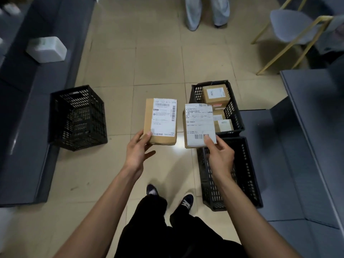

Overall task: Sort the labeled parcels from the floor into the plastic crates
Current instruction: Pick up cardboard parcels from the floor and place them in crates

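My left hand (137,151) grips the lower edge of a brown cardboard parcel (149,120) with a white shipping label, held label-up at the middle of the view. My right hand (220,155) holds a second parcel (199,125), mostly covered by its white label, just to the right of the first. Three black plastic crates stand on the tiled floor: one at the left (78,118), nothing visible inside it; one at the far right (232,110) holding several labeled boxes (216,95); a nearer one (247,174) below my right hand, its inside partly hidden.
Dark grey benches run along the left (22,127) and right (307,146). A white foam box (46,49) lies on the left bench. A grey chair with gold legs (290,28) stands at the top right. Another person's legs (206,12) stand at the top. My own feet (186,202) are below.
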A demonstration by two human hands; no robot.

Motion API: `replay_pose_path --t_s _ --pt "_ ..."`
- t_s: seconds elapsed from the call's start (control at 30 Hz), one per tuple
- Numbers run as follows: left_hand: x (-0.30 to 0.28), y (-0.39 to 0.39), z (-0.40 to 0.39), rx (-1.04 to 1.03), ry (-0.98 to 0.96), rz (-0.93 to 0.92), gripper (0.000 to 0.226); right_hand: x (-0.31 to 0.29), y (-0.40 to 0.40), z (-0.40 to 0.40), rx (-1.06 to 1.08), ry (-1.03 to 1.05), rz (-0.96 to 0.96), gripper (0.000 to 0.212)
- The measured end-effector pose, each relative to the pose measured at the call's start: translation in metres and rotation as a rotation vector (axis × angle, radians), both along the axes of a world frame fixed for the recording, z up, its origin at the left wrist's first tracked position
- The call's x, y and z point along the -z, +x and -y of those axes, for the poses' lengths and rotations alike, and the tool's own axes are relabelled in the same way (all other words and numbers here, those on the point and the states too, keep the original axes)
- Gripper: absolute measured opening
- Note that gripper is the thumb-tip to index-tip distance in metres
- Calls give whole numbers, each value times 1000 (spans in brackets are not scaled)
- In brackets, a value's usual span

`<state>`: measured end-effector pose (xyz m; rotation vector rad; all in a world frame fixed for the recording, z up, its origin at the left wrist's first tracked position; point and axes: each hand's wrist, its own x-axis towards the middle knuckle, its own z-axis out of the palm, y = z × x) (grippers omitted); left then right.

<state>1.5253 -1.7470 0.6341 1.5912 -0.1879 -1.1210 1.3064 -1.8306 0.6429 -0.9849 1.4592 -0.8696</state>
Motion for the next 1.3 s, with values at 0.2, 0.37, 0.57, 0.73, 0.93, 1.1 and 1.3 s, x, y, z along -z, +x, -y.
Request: replay_pose_path --t_s 0.2,0.37,0.57,0.73,0.93,1.1,1.3 --pt "33 59 64 24 75 -58 35 27 51 59 57 103 8 35" --pt "39 129 146 123 89 -41 38 35 95 122 134 140 -30 35" --pt "17 190 251 231 67 59 36 31 133 192 258 94 24 30" --pt "15 182 330 370 62 63 38 36 137 243 388 70 62 36" --pt "9 147 436 574 60 107 36 43 116 318 529 94 110 16" --pt "6 117 522 713 94 107 56 47 94 371 623 82 105 15" --pt "0 71 586 897 98 119 29 51 66 387 785 100 143 29"
